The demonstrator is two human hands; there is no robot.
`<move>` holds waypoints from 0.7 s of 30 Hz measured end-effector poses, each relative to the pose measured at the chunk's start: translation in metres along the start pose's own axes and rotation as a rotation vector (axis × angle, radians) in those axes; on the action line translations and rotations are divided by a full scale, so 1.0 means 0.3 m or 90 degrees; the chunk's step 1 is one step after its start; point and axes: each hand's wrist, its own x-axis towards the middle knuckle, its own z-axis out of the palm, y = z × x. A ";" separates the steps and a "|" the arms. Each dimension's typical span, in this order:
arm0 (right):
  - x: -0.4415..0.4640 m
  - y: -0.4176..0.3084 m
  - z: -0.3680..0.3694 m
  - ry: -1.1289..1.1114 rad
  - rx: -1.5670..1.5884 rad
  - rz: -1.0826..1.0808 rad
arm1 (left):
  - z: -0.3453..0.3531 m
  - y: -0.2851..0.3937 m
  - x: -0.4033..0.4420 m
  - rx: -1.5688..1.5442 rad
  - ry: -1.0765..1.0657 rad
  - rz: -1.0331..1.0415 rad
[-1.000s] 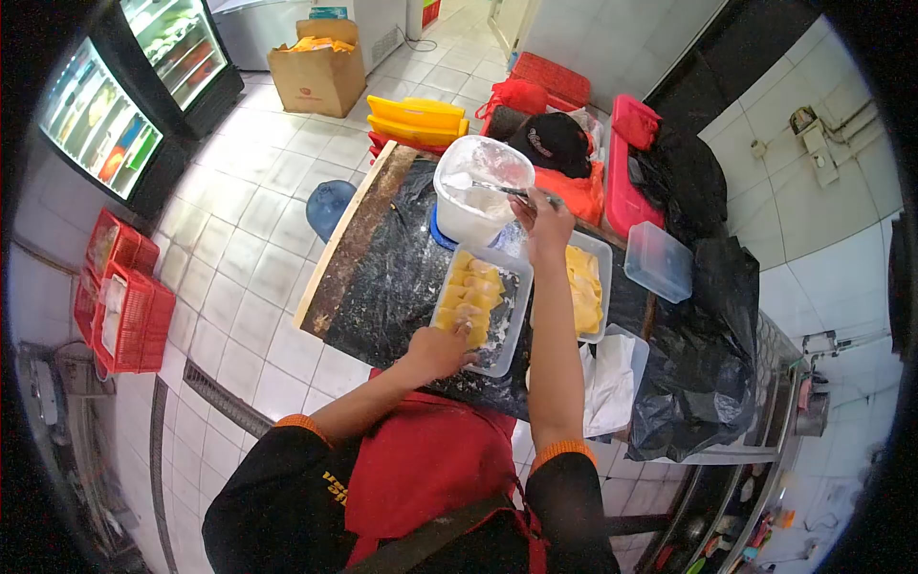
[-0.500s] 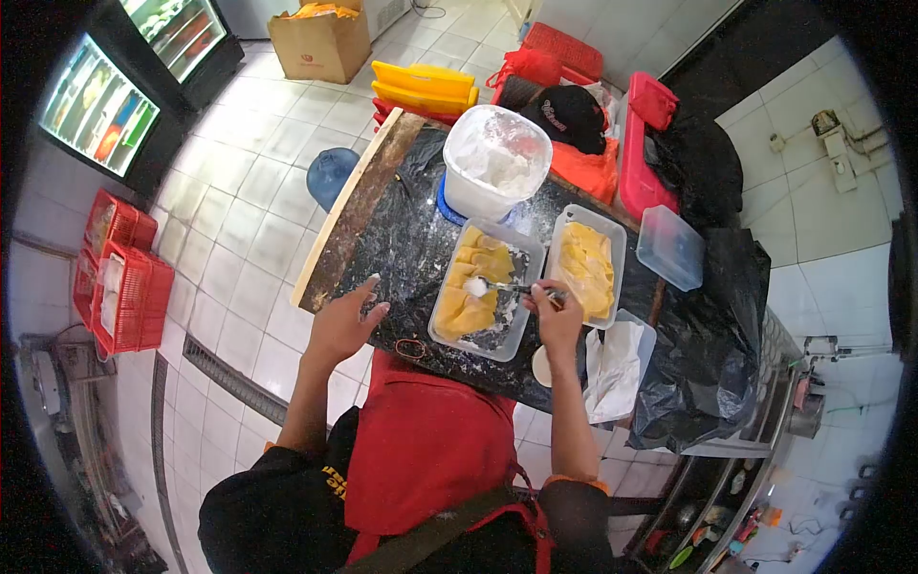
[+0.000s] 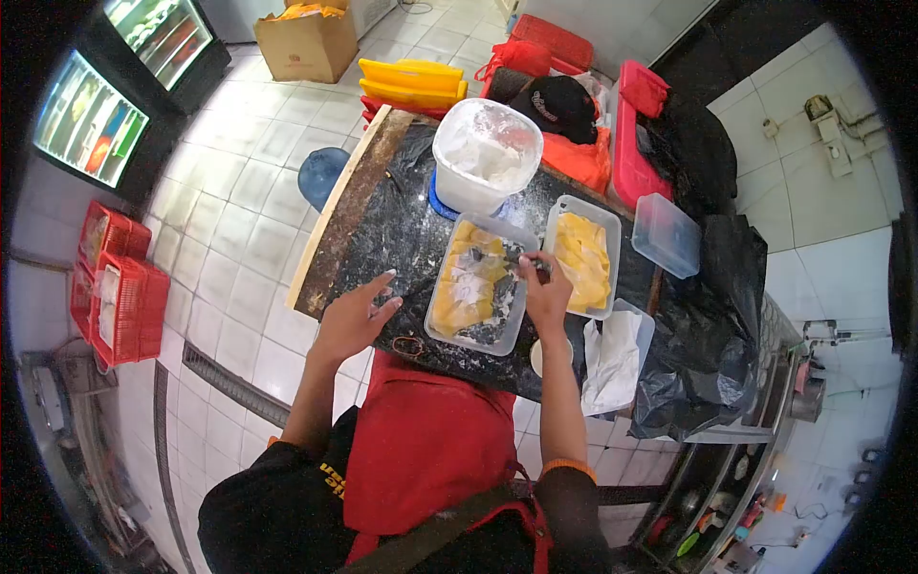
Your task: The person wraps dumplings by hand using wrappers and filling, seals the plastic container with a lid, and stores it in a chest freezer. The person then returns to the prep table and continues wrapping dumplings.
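Note:
My right hand (image 3: 547, 295) grips a spoon (image 3: 505, 263) over a clear plastic container (image 3: 523, 311). Folded yellow sheets (image 3: 449, 308), perhaps dough wrappers, fill most of that container, and white powder (image 3: 469, 287) is spread over their middle. My left hand (image 3: 346, 320) hovers by the table's near edge, left of the container, fingers apart and holding nothing. Behind the container stands a white tub (image 3: 466, 187) of white powder. A second clear container (image 3: 613, 244) with more yellow sheets (image 3: 579, 263) is just beyond my right hand.
Black plastic covers the table (image 3: 406, 239), dusted with powder. On its right are a clear lid (image 3: 666, 236), a white cloth or paper (image 3: 612, 368) and a crumpled black bag (image 3: 703, 368). A black cap (image 3: 559, 107) lies behind. Red crates (image 3: 134, 301) stand on the floor at left.
White powder that was heaped on the spoon now lies across the yellow sheets. My right hand has moved slightly up and left, and the spoon looks tipped. My left hand stays open.

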 end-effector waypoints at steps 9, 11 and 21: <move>0.172 -0.477 -0.143 0.181 0.044 -0.210 | -0.025 -0.073 -0.044 -0.030 0.037 -0.034; 0.285 -0.492 -0.160 0.040 -0.119 -0.205 | -0.010 -0.071 -0.046 -0.004 0.034 -0.051; 0.147 0.124 -0.368 -0.127 -0.380 -0.033 | 0.007 -0.139 -0.051 -0.066 0.072 -0.025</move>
